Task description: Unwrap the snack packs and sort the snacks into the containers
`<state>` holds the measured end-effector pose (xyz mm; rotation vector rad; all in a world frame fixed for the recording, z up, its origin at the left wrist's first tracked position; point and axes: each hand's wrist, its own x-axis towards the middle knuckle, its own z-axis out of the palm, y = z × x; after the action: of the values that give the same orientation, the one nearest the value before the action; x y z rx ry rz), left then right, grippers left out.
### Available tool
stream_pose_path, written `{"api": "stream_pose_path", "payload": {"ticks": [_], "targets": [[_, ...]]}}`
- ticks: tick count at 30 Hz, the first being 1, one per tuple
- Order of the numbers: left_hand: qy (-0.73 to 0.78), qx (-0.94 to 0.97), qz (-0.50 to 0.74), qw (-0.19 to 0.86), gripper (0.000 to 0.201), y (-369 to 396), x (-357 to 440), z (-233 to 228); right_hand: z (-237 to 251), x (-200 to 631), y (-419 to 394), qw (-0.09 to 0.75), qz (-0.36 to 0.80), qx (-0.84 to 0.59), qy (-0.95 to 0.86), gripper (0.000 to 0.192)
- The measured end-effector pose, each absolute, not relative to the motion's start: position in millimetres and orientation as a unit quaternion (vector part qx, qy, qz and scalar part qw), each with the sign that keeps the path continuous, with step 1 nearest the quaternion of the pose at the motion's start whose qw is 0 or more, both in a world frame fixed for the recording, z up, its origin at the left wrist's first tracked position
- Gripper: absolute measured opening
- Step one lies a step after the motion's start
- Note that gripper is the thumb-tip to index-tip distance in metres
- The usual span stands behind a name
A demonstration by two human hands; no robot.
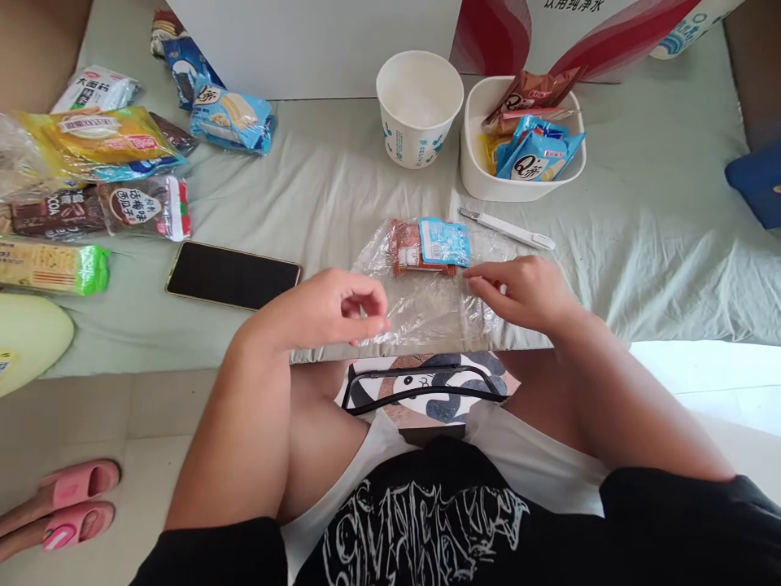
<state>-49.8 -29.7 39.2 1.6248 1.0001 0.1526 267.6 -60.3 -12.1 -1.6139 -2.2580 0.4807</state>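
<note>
A clear plastic bag (427,313) lies spread near the front edge of the cloth-covered surface. On it rest a brown snack packet (407,244) and a small blue packet (444,242), which overlaps the brown one. My left hand (335,309) is at the bag's left side, fingers curled, thumb and index pinched at the film. From the right, my right hand (525,293) reaches in with its fingertips together on the plastic, just beside the blue packet. A white-handled craft knife (509,229) lies beyond my right hand.
Behind the bag stand a paper cup (420,110) and a white tub (518,189) of snack packets. A phone (233,275) lies left, near several bagged snacks (101,142). A large white-and-red box (342,49) borders the back. Another person's slippered feet (79,505) show at lower left.
</note>
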Motion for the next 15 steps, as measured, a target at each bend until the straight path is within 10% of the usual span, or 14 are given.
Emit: {"api": "stream_pose_path", "payload": {"ticks": [6,15], "targets": [[0.482,0.775,0.305,0.271,0.034,-9.6,-32.1,11.8,-18.3,256.3,-56.4,0.154,0.074,-0.636,-0.753,0.050],[0.528,0.719,0.197,0.406,0.025,11.6,-8.0,2.6,-37.4,223.0,-36.4,0.232,0.117,-0.500,-0.827,0.070]]}}
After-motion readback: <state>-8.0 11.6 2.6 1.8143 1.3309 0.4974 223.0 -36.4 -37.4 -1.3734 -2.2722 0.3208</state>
